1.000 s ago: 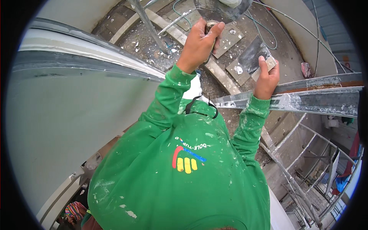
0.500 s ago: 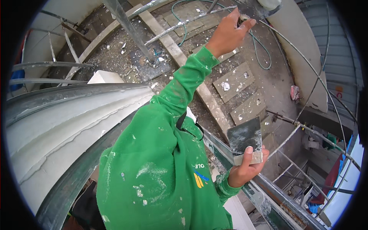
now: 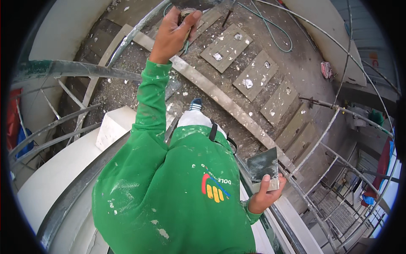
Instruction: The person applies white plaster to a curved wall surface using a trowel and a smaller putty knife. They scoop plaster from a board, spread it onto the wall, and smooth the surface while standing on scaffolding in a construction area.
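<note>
Steel plastering blade [image 3: 263,165]: a flat, dark grey rectangular plate, smeared with pale filler, located at 4 o'clock in the head view. It is held by the right hand [image 3: 265,195], which is closed around the pale handle block at the blade's lower edge, thumb laid across the front of the block. The blade stands roughly upright above the hand, its face turned toward the camera.

Left hand [image 3: 171,34]: raised to 12 o'clock, arm extended in a green sleeve [image 3: 148,106] spotted with white filler. The fingers are curled shut around a small dark object [image 3: 186,15]; its kind cannot be told, as most of it is hidden within the grip.

Surroundings:
- Curved metal railing tubes [image 3: 76,70] run from 9 o'clock toward 12 o'clock, passing just beside the left hand.
- A curved staircase lies below, with rectangular concrete treads [image 3: 258,76] at 1 to 2 o'clock, each flecked with white debris.
- A pale straight plank [image 3: 220,95] crosses diagonally between the treads and the body.
- A green hose [image 3: 275,36] loops on the floor at 1 o'clock.
- A white block [image 3: 112,127] sits at 9 o'clock, near the left elbow.
- One shoe [image 3: 195,103] shows near centre, above the green shirt.
</note>
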`<state>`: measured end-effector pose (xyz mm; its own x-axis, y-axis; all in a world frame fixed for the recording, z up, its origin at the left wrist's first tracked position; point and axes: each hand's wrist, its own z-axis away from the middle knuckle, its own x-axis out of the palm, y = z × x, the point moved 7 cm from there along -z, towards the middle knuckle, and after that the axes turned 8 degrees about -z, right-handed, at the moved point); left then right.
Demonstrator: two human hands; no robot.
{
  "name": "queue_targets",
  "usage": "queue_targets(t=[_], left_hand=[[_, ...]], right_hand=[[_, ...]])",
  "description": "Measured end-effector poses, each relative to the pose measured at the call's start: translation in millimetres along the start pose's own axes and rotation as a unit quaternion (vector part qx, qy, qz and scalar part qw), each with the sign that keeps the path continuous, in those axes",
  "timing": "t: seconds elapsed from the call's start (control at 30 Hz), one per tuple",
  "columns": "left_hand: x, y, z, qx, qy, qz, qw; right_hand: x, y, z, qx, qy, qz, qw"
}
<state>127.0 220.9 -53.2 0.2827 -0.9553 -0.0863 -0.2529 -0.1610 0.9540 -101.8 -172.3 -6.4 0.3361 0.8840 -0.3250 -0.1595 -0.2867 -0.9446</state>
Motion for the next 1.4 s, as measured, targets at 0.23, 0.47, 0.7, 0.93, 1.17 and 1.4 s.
queue_targets(t=[0.23,0.47,0.7,0.93,1.17,1.4], left_hand=[[-51.8,7.8,-19.4,-0.010,0.055,-0.008,0.998],[-74.0,30.4,-37.4,0.016,0.040,0.012,0.999],[-50.8,12.7,-39.2,-0.055,0.002,0.053,0.997],[-27.4,-37.4,-75.1,-0.126,-0.097,0.018,0.987],[-10.8,-58.3,-120.0,-0.174,-0.146,0.037,0.973],[29.5,-30.7,-133.9,-0.186,-0.240,0.108,0.947]], right_hand=[[-6.4,5.5,-4.4,0.065,0.104,-0.003,0.992],[-8.6,12.7,-8.1,0.077,0.171,-0.010,0.982],[-7.9,11.6,-8.6,0.043,0.281,-0.094,0.954],[-25.0,18.7,-7.9,-0.052,0.331,0.199,0.921],[3.5,22.9,-40.6,0.030,0.516,-0.250,0.819],[21.6,-27.4,-199.5,-0.056,0.378,-0.217,0.898]])
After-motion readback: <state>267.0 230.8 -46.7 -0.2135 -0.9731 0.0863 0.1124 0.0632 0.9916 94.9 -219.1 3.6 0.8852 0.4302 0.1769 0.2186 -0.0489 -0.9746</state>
